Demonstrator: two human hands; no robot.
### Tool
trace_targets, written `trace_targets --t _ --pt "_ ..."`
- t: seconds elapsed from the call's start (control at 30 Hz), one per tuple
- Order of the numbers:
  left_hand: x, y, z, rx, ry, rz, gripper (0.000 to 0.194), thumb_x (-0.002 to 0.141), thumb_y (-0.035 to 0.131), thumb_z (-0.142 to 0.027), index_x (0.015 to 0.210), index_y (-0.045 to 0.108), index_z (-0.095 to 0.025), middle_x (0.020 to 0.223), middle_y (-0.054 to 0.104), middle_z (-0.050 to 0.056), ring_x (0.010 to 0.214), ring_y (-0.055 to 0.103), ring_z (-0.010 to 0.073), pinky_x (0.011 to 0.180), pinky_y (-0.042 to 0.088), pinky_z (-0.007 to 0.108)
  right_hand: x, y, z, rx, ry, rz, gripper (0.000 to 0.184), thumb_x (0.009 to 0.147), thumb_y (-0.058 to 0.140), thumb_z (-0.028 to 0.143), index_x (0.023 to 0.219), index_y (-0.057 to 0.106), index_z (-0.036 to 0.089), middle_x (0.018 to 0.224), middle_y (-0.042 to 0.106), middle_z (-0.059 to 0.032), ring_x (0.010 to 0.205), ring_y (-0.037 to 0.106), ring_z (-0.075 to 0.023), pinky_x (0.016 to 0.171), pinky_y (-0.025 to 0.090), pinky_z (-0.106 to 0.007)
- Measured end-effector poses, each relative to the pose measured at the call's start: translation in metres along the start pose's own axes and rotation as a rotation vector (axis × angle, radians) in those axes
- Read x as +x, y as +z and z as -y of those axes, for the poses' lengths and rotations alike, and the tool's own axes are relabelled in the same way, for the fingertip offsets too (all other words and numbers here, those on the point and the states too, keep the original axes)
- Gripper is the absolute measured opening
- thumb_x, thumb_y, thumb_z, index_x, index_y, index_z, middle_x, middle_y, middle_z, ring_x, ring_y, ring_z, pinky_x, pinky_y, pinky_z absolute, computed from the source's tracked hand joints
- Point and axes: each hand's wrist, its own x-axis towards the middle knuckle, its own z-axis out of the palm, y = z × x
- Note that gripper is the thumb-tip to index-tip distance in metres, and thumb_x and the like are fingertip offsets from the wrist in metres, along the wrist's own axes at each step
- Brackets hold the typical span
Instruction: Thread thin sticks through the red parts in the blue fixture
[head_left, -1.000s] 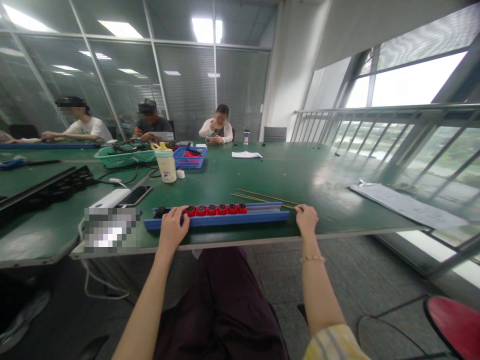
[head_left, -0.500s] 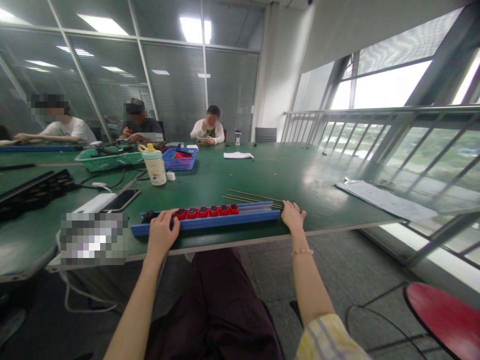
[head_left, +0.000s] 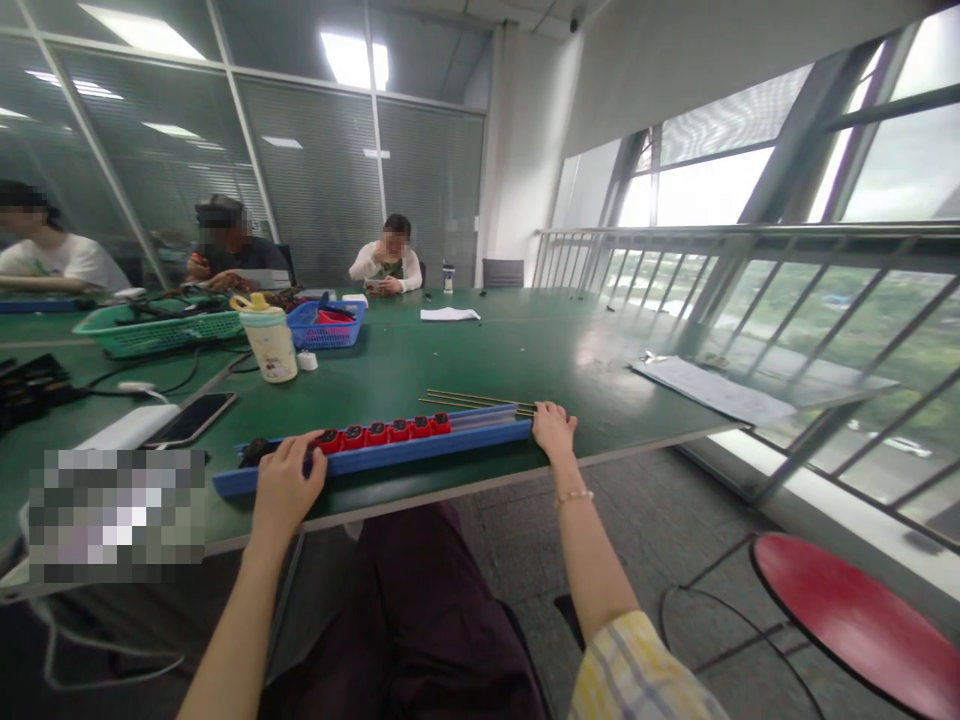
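While blue channel [head_left: 442, 447] lies under left grip [head_left: 287, 484], right grip [head_left: 554, 432] at end

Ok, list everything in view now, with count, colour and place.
Channel: one, blue, near table edge
Blocks: six visible, red, in channel
Lump: one, black, channel's left end
Rods: three visible, brass-coloured, behind channel
Tumbler: one, cream, left
Baskets: two, green and blue, mid-left
Phone: one, dark, left
Slab: one, white, beside phone
Clipboard: one, white papers, right
Stool: one, red, lower right
Railing: one, grey, right
Tabletop: one surface, green, centre
People: three, varied tops, far side
Left hand: one, bare, on channel's left
Right hand: one, bare, channel's right end
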Motion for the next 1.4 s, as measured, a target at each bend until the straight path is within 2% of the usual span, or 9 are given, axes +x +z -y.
trace_targets --t 0.13,0.33,0.53,0.9,1.07,1.2,1.4 --pt "0.0 0.001 0.003 0.021 0.01 -0.007 0.037 0.092 0.037 -0.035 0.114 0.061 -0.018 0.109 0.067 0.01 0.099 0.062 0.0265 0.084 0.043 0.039 0.0 -0.001 0.002 0.028 -0.002 -0.025 0.04 0.101 0.032 0.032 0.133 0.055 0.024 0.13 0.053 -0.0152 0.119 0.044 -0.0262 0.095 0.032 -0.04" --pt "0.0 0.002 0.005 0.027 0.016 0.008 0.038 0.093 0.036 -0.036 0.116 0.06 -0.018 0.11 0.067 0.01 0.099 0.062 0.0268 0.084 0.043 0.039 0.0 0.0 0.001 0.078 0.038 -0.026 0.03 0.1 0.041 0.037 0.118 0.062 0.026 0.121 0.057 -0.0129 0.116 0.044 -0.0271 0.094 0.029 -0.042" --pt "0.0 0.002 0.005 0.02 0.016 0.008 0.037 0.093 0.037 -0.035 0.116 0.06 -0.018 0.111 0.067 0.01 0.101 0.062 0.0264 0.085 0.043 0.038 0.005 0.0 0.0 0.113 0.054 0.044 0.028 0.1 0.042 0.036 0.109 0.065 0.023 0.12 0.058 -0.0132 0.116 0.044 -0.0271 0.094 0.028 -0.042" --pt "0.0 0.0 0.001 0.008 -0.005 0.011 0.037 0.092 0.037 -0.036 0.115 0.06 -0.019 0.11 0.067 0.011 0.1 0.062 0.0268 0.084 0.043 0.039 -0.003 -0.003 0.004 0.094 0.019 -0.035 0.027 0.1 0.041 0.032 0.105 0.065 0.021 0.115 0.062 -0.0134 0.112 0.048 -0.0256 0.093 0.027 -0.041" --pt "0.0 -0.002 -0.001 -0.011 -0.009 0.016 0.037 0.091 0.038 -0.036 0.115 0.06 -0.019 0.11 0.067 0.011 0.1 0.062 0.0269 0.086 0.043 0.04 -0.002 -0.005 0.004 0.108 0.024 0.03 0.027 0.099 0.041 0.031 0.106 0.065 0.021 0.114 0.062 -0.0132 0.112 0.049 -0.0257 0.093 0.028 -0.041" --pt "0.0 -0.002 -0.002 -0.002 -0.008 0.014 0.037 0.091 0.038 -0.035 0.115 0.06 -0.019 0.111 0.067 0.01 0.103 0.061 0.0267 0.086 0.042 0.039 -0.003 -0.006 0.004 0.087 0.001 0.046 0.03 0.1 0.037 0.028 0.109 0.064 0.018 0.115 0.061 -0.0166 0.113 0.049 -0.0275 0.092 0.03 -0.041" --pt "0.0 0.0 0.0 0.001 0.006 0.016 0.038 0.092 0.036 -0.035 0.116 0.06 -0.018 0.11 0.067 0.011 0.102 0.062 0.0267 0.085 0.042 0.039 -0.009 -0.008 0.006 0.008 -0.042 -0.01 0.034 0.099 0.031 0.022 0.111 0.061 0.014 0.117 0.059 -0.0199 0.114 0.048 -0.0292 0.091 0.032 -0.04"
